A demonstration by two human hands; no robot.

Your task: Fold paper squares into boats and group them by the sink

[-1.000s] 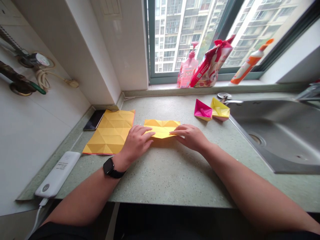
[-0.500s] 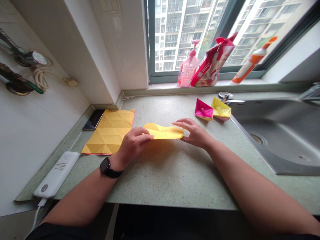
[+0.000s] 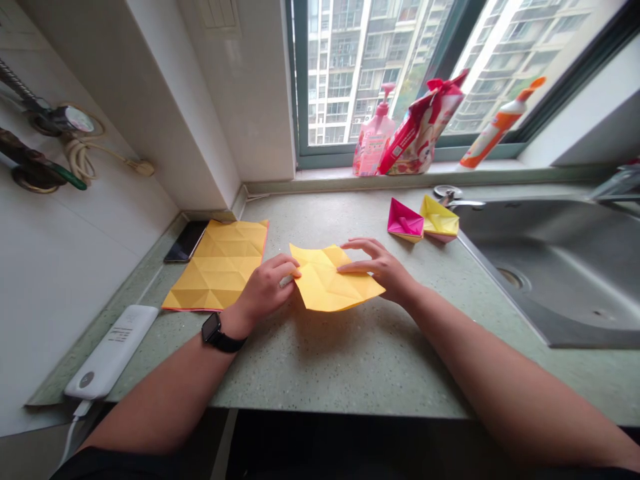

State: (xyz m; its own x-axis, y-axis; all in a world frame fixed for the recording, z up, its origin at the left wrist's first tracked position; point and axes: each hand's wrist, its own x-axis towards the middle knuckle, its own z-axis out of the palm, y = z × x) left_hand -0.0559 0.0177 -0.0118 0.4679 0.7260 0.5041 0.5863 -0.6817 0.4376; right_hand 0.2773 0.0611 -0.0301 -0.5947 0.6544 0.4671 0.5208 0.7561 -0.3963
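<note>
A creased yellow sheet of origami paper [image 3: 335, 283] is held a little above the counter, its near edge casting a shadow. My left hand [image 3: 267, 283] pinches its left edge between thumb and fingers. On the right, my right hand [image 3: 385, 267] grips the sheet's right side, fingers over the top and thumb out of sight beneath. Left of my left hand lie creased yellow sheets [image 3: 220, 260] with a pinkish edge showing underneath. Beyond my right hand stand two folded paper boats, one magenta [image 3: 404, 219] and one yellow [image 3: 440, 217].
A phone [image 3: 186, 241] lies partly beside the yellow sheets. A white power bank [image 3: 113, 350] with a cable rests near the counter's left edge. The steel sink [image 3: 565, 267] is at right. A pink pump bottle [image 3: 374, 140], a red bag [image 3: 423, 127] and an orange-white bottle [image 3: 500, 127] stand on the sill.
The yellow sheet has turned from nearly edge-on to showing its broad creased face, its near edge lower. My right hand's fingers have come onto its upper surface.
</note>
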